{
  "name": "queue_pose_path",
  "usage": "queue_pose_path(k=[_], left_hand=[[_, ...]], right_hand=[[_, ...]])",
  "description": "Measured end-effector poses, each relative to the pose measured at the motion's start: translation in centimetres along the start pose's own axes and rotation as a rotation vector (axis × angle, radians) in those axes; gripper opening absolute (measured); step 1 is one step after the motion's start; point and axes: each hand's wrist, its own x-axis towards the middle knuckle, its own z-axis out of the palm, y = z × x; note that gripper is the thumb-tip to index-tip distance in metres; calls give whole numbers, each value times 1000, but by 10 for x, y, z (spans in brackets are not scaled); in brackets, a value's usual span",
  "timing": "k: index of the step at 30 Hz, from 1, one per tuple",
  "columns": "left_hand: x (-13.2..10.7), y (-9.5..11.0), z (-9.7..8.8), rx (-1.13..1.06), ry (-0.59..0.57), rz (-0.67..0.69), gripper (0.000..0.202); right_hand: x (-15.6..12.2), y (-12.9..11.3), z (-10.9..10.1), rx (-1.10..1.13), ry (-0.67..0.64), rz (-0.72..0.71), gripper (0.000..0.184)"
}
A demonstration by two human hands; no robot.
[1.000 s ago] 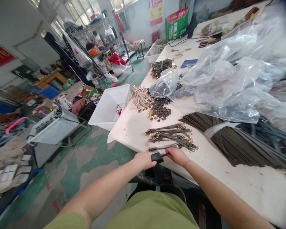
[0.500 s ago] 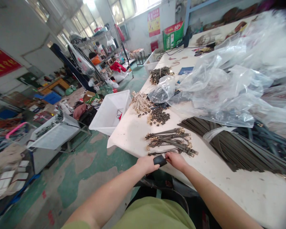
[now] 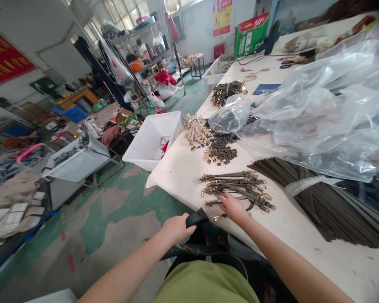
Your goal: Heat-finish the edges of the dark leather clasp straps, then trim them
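Observation:
My left hand (image 3: 176,228) is closed around a black, flat-ended handheld piece (image 3: 197,217) just off the table's front edge. Its exact kind is unclear. My right hand (image 3: 234,207) has its fingers drawn together on a dark strap at the near side of a strap pile (image 3: 235,185). These grey-brown straps carry gold-coloured metal clasps and lie roughly side by side. A gold clasp (image 3: 220,217) shows on the table just below my right hand. What lies under the palm is hidden.
Behind the pile lie small dark pieces (image 3: 221,152), beige straps (image 3: 196,129) and a tied dark bundle (image 3: 229,92). Long flat strips (image 3: 322,202) and clear plastic sheeting (image 3: 316,113) cover the right side. A white bin (image 3: 154,139) stands beyond the table's left edge.
My right hand has moved away from the black piece, forward onto the strap pile. My left hand has shifted left and slightly down, still holding the black piece. The view has turned slightly.

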Motion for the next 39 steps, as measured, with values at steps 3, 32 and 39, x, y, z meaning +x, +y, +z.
queue_pose_path(k=[3,32,39], left_hand=[[1,2,-6,-2,5,7,39],[47,14,-19,127,40,108,50],[68,25,-38,134,85,98,46]], right_hand=[[21,-11,9,-2,-44,37,24],[33,-6,14,83,-73,50,18],[40,-7,19,116,-13,150,20]])
